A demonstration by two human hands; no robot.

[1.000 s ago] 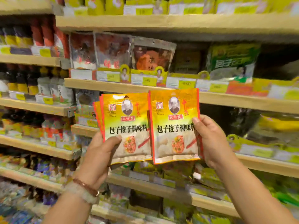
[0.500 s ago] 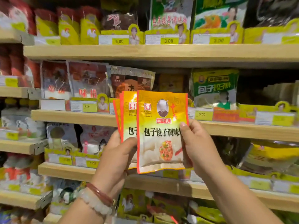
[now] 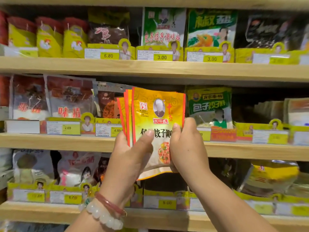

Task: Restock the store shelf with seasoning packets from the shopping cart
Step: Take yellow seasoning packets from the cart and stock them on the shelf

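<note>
A stack of yellow-and-orange seasoning packets (image 3: 157,114) with red edges is held upright in front of the middle shelf (image 3: 66,141). My left hand (image 3: 132,158) grips the stack from the lower left, thumb pressed across the front packet. My right hand (image 3: 185,146) grips its right edge, thumb on the front. Three packet edges fan out at the left of the stack. Behind the stack's top there is a dark gap between a brown packet (image 3: 107,104) and a green packet (image 3: 209,106).
The wooden shelves above (image 3: 150,67) and below (image 3: 167,218) carry rows of seasoning bags behind yellow price-tag holders. Red-and-clear bags (image 3: 68,97) fill the middle shelf's left. Dark space lies at that shelf's right (image 3: 247,111). No cart is in view.
The two separate packets have been brought together into one stack, now gripped by both hands. The stack has risen toward the middle shelf, and the view has tilted upward.
</note>
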